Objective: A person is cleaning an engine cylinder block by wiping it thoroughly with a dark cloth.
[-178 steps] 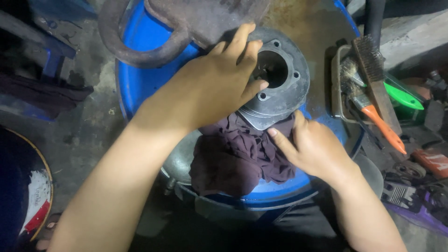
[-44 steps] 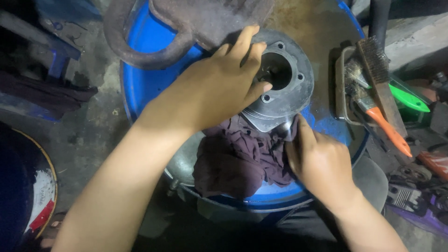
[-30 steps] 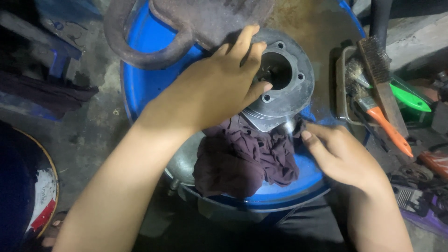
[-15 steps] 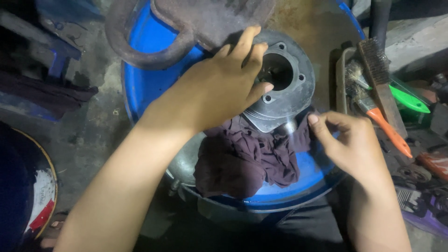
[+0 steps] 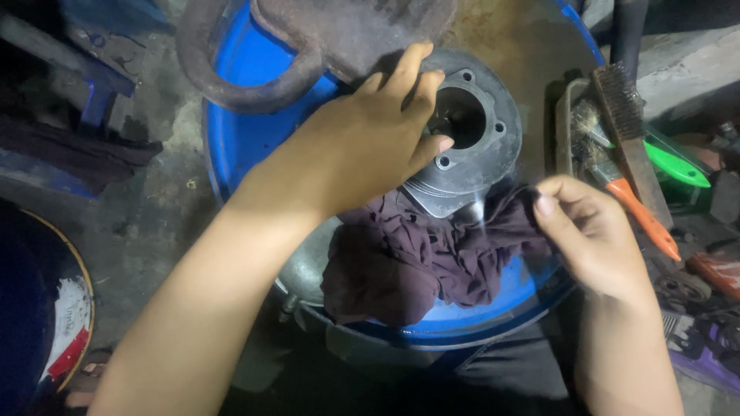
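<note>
The left hand lies flat and spread on a round grey metal part, with its fingertips at the edge of the big hole in the middle. The right hand has its fingers pressed together, pinching the edge of a dark purple rag. The rag is bunched up under the near side of the metal part. Both sit on the top of a blue drum, which is the surface here. At the far edge of the drum rests a big rusty piece with a curved loop. It touches the metal part near the left fingers. To the right, just beside the drum, a tray holds a wire brush, a tool with an orange handle and a green tool.
</note>
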